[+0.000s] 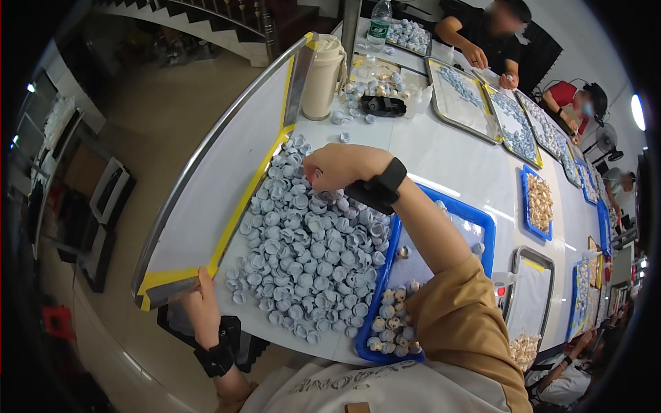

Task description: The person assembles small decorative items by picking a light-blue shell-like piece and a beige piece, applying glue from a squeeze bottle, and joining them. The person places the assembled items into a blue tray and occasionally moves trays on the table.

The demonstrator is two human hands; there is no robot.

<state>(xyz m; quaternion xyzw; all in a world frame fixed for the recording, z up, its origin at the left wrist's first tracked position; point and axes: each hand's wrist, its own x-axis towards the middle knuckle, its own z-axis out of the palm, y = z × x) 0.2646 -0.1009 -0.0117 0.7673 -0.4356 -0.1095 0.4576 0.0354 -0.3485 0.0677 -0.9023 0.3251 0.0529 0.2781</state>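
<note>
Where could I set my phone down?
Perhaps the bare white tabletop between the nearest blue tray and the metal-rimmed tray beyond. Crowded: below the right hand, where pale-blue shells spread from the tilted tray to the blue tray.

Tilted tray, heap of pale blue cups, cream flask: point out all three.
Tilted tray (219, 180): head view, on its bare white inner surface.
Heap of pale blue cups (311, 256): head view, near the middle of the heap.
Cream flask (320, 84): head view, on its body below the lid.
</note>
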